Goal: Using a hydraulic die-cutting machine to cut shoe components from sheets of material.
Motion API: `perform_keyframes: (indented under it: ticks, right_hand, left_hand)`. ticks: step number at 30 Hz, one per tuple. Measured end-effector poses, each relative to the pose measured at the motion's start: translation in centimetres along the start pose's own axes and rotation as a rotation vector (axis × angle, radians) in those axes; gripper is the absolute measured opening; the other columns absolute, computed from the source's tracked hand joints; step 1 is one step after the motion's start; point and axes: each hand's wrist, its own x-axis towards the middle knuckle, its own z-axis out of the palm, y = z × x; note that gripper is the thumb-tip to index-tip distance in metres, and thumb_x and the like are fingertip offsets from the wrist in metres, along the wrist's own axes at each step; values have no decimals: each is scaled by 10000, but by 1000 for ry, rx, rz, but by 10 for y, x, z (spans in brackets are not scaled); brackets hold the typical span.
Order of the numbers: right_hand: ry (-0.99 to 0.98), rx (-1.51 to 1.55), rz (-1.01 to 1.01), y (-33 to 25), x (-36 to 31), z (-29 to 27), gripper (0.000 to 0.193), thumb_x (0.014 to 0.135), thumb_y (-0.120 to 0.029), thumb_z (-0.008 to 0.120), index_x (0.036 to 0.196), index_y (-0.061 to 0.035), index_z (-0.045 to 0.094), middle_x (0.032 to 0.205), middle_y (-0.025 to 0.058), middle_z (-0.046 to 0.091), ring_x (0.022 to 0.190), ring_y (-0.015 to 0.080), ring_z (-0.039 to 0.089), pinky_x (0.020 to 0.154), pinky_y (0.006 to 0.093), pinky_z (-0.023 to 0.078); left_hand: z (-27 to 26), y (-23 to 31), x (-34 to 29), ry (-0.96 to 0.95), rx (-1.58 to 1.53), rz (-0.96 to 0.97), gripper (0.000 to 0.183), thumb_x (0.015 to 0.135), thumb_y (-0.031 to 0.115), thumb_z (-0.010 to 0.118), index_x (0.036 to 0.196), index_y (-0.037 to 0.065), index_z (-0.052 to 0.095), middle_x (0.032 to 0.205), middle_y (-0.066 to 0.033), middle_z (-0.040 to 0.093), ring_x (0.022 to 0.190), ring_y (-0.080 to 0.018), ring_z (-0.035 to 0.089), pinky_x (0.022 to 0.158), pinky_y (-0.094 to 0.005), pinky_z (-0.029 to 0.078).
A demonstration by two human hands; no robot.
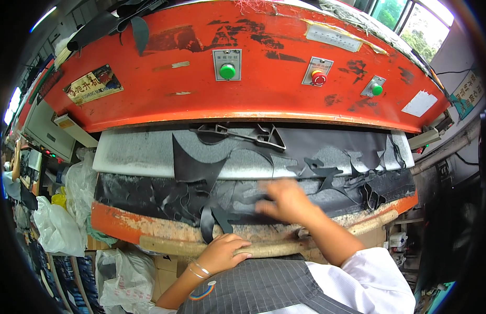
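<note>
Hands: well apart, both on the near side of the white board (125, 152); neither clearly shows a held thing.
Left hand (222, 254): lies over the wooden rail (169, 248), nearer the person than the board, fingers together; probably bracing the leaning body. Whether it grips, I cannot tell.
Right hand (285, 201): just off the board's near edge, thumb and fingers parted above the dark scraps (193, 166); likely placed there to reach them.
Dark scraps: scattered over the board and down its near side; their hooked, ragged outlines suggest cutting waste.
Metal die (274, 138): on the board's far part, seemingly laid where the orange beam (164, 107) could bear on it.
Green button (227, 71): on the beam, above the board, presumably for easy reach.
Hard to make out: right fingertips, blurred; contact with the scraps is uncertain.
Hidden: the board's far edge, under the beam; part of the rail, behind the right forearm.
</note>
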Motion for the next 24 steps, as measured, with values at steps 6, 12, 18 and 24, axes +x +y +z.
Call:
perform_keyframes:
  ticks: [6, 12, 18, 24]
  right_hand:
    - [121, -320, 428, 40, 89, 25, 904, 721, -508, 778, 1463, -173, 385, 1454, 294, 348, 1270, 404, 410, 1012, 471, 369]
    - [305, -212, 229, 42, 96, 30, 804, 599, -304, 878, 1310, -179, 526, 1398, 259, 391, 1244, 391, 418, 976, 458, 383]
    - [476, -131, -533, 1, 39, -37, 479, 641, -193, 763, 1098, -242, 630, 1336, 183, 473, 1135, 360, 519, 912, 464, 443]
    - [457, -219, -436, -16, -34, -47, 430, 754, -232, 666, 1179, -283, 625, 1451, 247, 408, 1333, 387, 405, 1100, 505, 280]
  left_hand:
    - [-46, 14, 3, 383, -201, 0, 223, 811, 153, 757, 976, 10, 712, 913, -131, 697, 836, -246, 676, 747, -309, 525]
    - [-105, -6, 14, 721, 149, 71, 210, 801, 143, 751, 965, 29, 688, 990, -101, 680, 954, -252, 640, 864, -345, 499]
    - [-146, 5, 30, 612, -344, 112, 546, 1025, 425, 403, 1243, -41, 584, 1236, -161, 616, 1151, -232, 566, 1006, -363, 415]
    - [-46, 69, 36, 144, -1220, -86, 567, 963, 529, 508, 1120, -12, 570, 956, -95, 645, 874, -164, 618, 793, -300, 511]
